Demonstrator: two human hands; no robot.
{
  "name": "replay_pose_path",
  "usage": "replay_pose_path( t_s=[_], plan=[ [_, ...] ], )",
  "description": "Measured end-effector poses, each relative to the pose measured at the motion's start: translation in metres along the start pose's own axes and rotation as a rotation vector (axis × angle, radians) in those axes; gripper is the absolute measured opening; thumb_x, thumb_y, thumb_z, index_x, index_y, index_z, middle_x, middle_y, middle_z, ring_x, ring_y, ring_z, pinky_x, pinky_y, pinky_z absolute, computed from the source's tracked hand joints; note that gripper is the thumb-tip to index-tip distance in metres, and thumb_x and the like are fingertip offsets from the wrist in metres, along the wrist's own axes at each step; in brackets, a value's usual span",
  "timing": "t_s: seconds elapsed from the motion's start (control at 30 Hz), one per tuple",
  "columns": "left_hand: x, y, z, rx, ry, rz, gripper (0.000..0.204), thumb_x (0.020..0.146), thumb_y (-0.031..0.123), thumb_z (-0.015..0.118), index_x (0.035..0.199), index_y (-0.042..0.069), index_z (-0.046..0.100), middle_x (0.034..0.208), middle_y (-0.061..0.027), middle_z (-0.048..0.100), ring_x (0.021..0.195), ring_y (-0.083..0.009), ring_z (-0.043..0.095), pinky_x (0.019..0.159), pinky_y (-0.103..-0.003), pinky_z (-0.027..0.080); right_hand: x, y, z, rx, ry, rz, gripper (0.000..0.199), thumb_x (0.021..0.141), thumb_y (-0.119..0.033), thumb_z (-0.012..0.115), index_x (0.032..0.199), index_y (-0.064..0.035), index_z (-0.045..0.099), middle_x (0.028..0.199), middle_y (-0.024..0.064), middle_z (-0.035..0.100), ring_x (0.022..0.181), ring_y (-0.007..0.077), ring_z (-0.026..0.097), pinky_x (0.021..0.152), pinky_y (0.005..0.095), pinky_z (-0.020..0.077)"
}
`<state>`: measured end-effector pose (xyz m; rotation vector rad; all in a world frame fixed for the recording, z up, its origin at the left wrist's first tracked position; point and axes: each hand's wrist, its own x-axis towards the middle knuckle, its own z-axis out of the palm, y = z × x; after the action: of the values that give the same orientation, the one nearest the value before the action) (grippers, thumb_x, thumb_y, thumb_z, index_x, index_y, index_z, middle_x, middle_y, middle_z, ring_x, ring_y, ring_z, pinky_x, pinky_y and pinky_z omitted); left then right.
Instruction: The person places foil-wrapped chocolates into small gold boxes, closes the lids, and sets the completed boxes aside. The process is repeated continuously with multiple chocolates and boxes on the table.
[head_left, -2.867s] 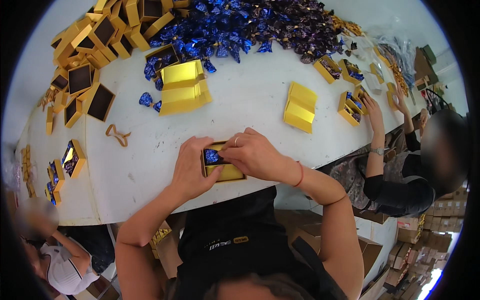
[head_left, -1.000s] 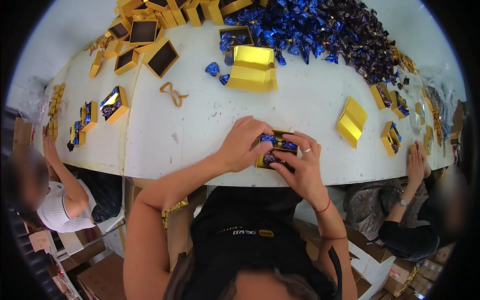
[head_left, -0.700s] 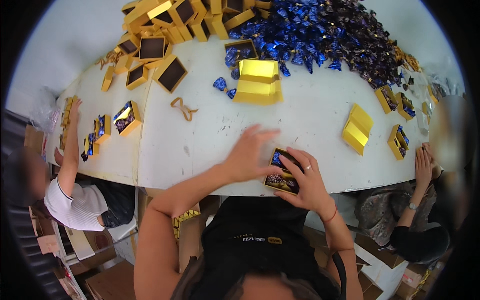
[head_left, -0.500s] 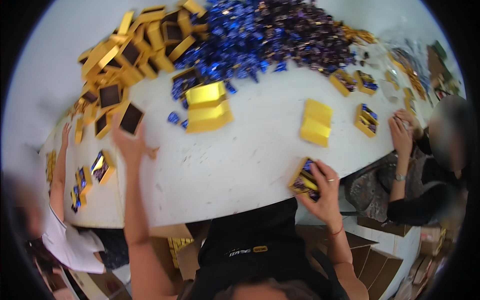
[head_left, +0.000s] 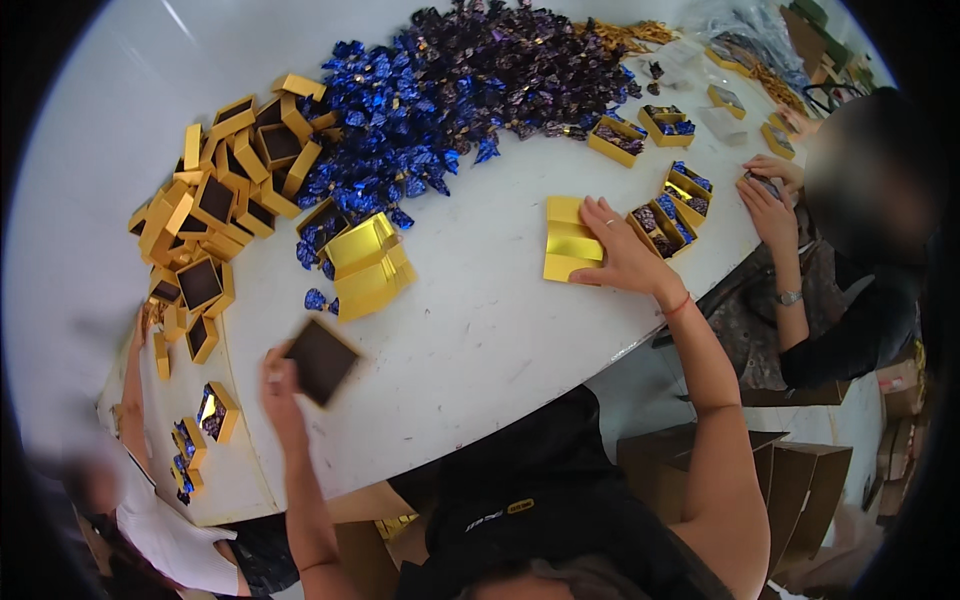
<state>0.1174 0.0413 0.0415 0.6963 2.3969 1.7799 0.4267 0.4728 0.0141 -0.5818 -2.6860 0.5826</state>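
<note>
My left hand (head_left: pixel 283 390) is closed on the edge of an empty gold box (head_left: pixel 322 362) with a dark inside, held tilted over the near left of the table. My right hand (head_left: pixel 625 245) has its fingers spread over the right edge of a folded gold card insert (head_left: pixel 568 240), touching it. Just right of that hand stands a gold box (head_left: pixel 662 228) filled with blue and dark wrapped sweets. Another filled box (head_left: pixel 690 190) sits right behind it. Between my hands lies a stack of gold card inserts (head_left: pixel 368 265), with a few blue wrapped sweets (head_left: pixel 318 301) beside it.
Empty gold boxes (head_left: pixel 215 200) are heaped at the left. Blue wrapped sweets (head_left: pixel 385 130) and dark purple ones (head_left: pixel 520 70) pile up at the back. Several filled boxes (head_left: pixel 215 412) stand near a co-worker at the left. Another co-worker's hands (head_left: pixel 772 200) work at the right.
My right hand has put down the filled box beside another one and moved onto the gold insert. My left hand has brought an empty box from the heap toward me.
</note>
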Motion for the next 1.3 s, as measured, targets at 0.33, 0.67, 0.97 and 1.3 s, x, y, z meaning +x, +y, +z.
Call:
replay_pose_path(
  t_s=[0.33, 0.67, 0.97, 1.3],
  plan=[
    [-0.054, 0.041, 0.105, 0.155, -0.566, 0.201, 0.069, 0.082, 0.024, 0.081, 0.14, 0.005, 0.048, 0.127, -0.012, 0.052, 0.106, -0.0227, 0.055, 0.088, -0.034, 0.046, -0.013, -0.017, 0.024, 0.037, 0.394, -0.025, 0.029, 0.079, -0.013, 0.081, 0.105, -0.0036, 0.074, 0.118, 0.0107, 0.069, 0.12, 0.0342, 0.057, 0.102, 0.0441, 0.0442],
    [-0.068, 0.025, 0.112, 0.305, -0.606, 0.431, 0.125, 0.055, 0.03, 0.096, 0.153, 0.002, 0.024, 0.137, -0.0181, 0.048, 0.127, -0.0351, 0.044, 0.11, -0.045, 0.033, -0.027, -0.157, 0.025, 0.59, 0.161, -0.265, 0.019, 0.082, -0.008, 0.078, 0.101, -0.0074, 0.076, 0.085, 0.0054, 0.063, 0.082, 0.0226, 0.059, 0.068, 0.033, 0.0496],
    [-0.074, 0.022, 0.114, 0.254, -0.556, 0.466, 0.114, 0.057, 0.035, 0.094, 0.147, 0.004, 0.033, 0.132, -0.0178, 0.05, 0.123, -0.0367, 0.047, 0.108, -0.046, 0.035, -0.011, -0.18, 0.056, 0.136, -0.01, -0.646, 0.016, 0.072, -0.006, 0.069, 0.087, -0.0059, 0.065, 0.078, 0.0064, 0.059, 0.076, 0.0239, 0.061, 0.066, 0.0353, 0.0511],
    [-0.074, 0.03, 0.106, 0.375, -0.63, 0.496, 0.085, 0.062, 0.045, 0.091, 0.131, 0.011, 0.053, 0.134, -0.0158, 0.048, 0.124, -0.036, 0.045, 0.107, -0.046, 0.035, 0.069, -0.165, 0.042, 0.528, -0.486, -0.475, 0.009, 0.086, -0.017, 0.072, 0.089, -0.0084, 0.073, 0.084, 0.005, 0.072, 0.08, 0.02, 0.067, 0.073, 0.0319, 0.0513]
  ],
)
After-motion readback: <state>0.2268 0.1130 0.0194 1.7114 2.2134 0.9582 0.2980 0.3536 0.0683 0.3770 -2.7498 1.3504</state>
